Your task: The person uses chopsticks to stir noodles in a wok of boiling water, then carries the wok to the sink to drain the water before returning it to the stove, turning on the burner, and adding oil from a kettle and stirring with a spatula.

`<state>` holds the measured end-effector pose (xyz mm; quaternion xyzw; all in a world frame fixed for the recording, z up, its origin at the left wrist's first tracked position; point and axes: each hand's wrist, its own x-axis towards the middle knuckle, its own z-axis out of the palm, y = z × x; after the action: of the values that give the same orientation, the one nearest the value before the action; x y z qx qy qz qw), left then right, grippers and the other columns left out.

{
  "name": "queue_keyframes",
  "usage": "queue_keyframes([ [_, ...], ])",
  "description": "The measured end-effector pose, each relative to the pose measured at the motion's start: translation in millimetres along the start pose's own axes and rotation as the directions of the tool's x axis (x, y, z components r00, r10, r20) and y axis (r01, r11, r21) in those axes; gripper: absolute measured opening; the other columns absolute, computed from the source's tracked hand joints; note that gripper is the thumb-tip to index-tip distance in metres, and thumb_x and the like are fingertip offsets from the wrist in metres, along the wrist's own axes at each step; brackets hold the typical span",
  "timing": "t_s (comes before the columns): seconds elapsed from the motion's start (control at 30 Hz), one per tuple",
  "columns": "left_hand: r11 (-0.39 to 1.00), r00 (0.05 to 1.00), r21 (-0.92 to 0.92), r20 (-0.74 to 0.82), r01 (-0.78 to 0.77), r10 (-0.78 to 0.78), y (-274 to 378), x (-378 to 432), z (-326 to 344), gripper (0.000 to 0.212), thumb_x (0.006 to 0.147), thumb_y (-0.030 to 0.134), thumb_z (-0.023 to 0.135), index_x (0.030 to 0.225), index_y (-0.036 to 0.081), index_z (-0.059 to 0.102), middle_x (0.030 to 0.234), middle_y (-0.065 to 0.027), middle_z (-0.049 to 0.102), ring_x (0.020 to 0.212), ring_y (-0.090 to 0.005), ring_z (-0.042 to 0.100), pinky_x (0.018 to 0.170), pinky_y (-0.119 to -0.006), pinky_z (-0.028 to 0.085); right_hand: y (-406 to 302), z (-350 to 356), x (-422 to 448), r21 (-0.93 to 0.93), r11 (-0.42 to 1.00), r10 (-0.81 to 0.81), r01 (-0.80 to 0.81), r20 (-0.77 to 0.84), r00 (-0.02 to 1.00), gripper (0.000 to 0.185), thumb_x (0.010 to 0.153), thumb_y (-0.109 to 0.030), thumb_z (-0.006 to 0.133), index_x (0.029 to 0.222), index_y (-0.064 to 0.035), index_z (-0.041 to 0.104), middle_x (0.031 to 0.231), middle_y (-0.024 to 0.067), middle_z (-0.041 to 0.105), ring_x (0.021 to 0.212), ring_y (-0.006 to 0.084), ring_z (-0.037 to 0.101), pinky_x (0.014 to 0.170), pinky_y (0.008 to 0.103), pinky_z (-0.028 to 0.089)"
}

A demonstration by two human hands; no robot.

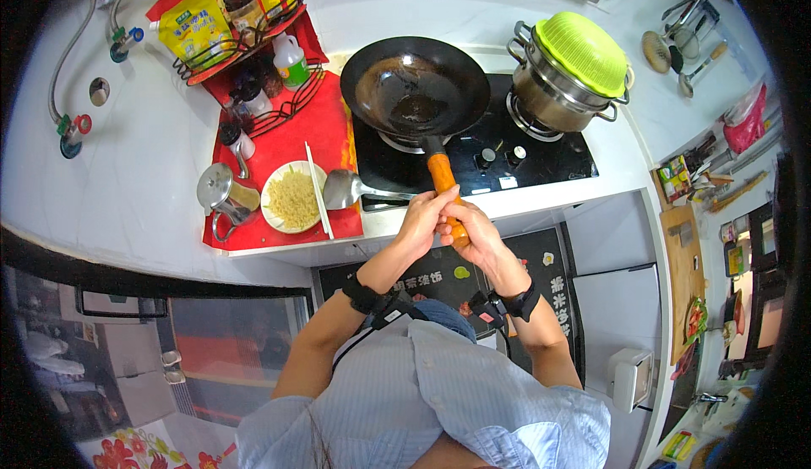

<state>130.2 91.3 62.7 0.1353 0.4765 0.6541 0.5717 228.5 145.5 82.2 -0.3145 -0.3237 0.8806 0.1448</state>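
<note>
Both of my hands are on the wooden handle [441, 172] of a black wok [415, 89]. My left hand [421, 223] wraps it from the left, and my right hand [476, 231] closes around its lower part; their fingers overlap. The wok sits over the left burner of a black gas hob [462, 174], with a little dark, shiny liquid at its bottom. Just left of my left hand, a metal wok spatula [343, 190] lies across the hob's front edge. Beside it, white chopsticks [317, 184] rest across a plate [265, 210] of pale yellow chopped food [293, 200].
A steel pot [546, 98] topped with a green plastic basket [583, 51] stands on the right burner. At left are a glass oil pot [229, 198] and a rack [250, 57] of seasonings. Ladles and strainers [687, 45] lie far right. A wooden cutting board [683, 273] is along the right counter.
</note>
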Motion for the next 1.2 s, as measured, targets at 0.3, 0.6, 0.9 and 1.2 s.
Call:
queue_keyframes([
  [0.3, 0.996, 0.997, -0.084, 0.081, 0.007, 0.0, 3, -3, -9, 0.026, 0.082, 0.028, 0.063, 0.08, 0.002, 0.057, 0.061, 0.0017, 0.049, 0.042, -0.0043, 0.041, 0.04, -0.016, 0.033, 1, 6, 2, -0.087, 0.995, -0.041, 0.044, 0.028, 0.999, 0.014, 0.079, -0.007, 0.054, 0.088, -0.0004, 0.045, 0.068, 0.0048, 0.049, 0.054, 0.0126, 0.049, 0.043, 0.025, 0.043],
  [0.6, 0.998, 0.983, -0.035, 0.173, -0.046, 0.052, -27, -3, -15, 0.026, 0.087, 0.024, 0.057, 0.095, 0.0, 0.054, 0.067, -0.0008, 0.052, 0.047, -0.0072, 0.048, 0.041, -0.019, 0.041, 24, -22, -7, -0.163, 0.975, -0.138, 0.149, 0.077, 0.987, 0.018, 0.077, -0.008, 0.054, 0.092, -0.0002, 0.045, 0.069, 0.0053, 0.049, 0.053, 0.0128, 0.05, 0.042, 0.027, 0.043],
  [0.9, 0.985, 0.987, 0.112, 0.112, -0.127, 0.115, -13, -4, 1, 0.026, 0.086, 0.024, 0.058, 0.09, -0.001, 0.059, 0.069, 0.0, 0.054, 0.052, -0.0039, 0.049, 0.047, -0.015, 0.041, 15, -27, -5, -0.014, 0.995, -0.097, 0.1, 0.136, 0.986, 0.016, 0.08, -0.01, 0.051, 0.092, -0.0024, 0.045, 0.073, 0.0045, 0.049, 0.056, 0.0115, 0.049, 0.045, 0.0258, 0.043],
  [1.2, 0.985, 0.983, 0.081, 0.111, -0.155, 0.145, 8, 9, 4, 0.025, 0.086, 0.024, 0.058, 0.083, -0.001, 0.058, 0.064, -0.002, 0.055, 0.046, -0.0068, 0.049, 0.04, -0.019, 0.039, -15, -15, 2, 0.03, 0.997, -0.069, 0.064, 0.214, 0.974, 0.012, 0.08, -0.009, 0.053, 0.085, 0.0002, 0.05, 0.072, 0.0063, 0.052, 0.059, 0.0133, 0.051, 0.048, 0.027, 0.045],
])
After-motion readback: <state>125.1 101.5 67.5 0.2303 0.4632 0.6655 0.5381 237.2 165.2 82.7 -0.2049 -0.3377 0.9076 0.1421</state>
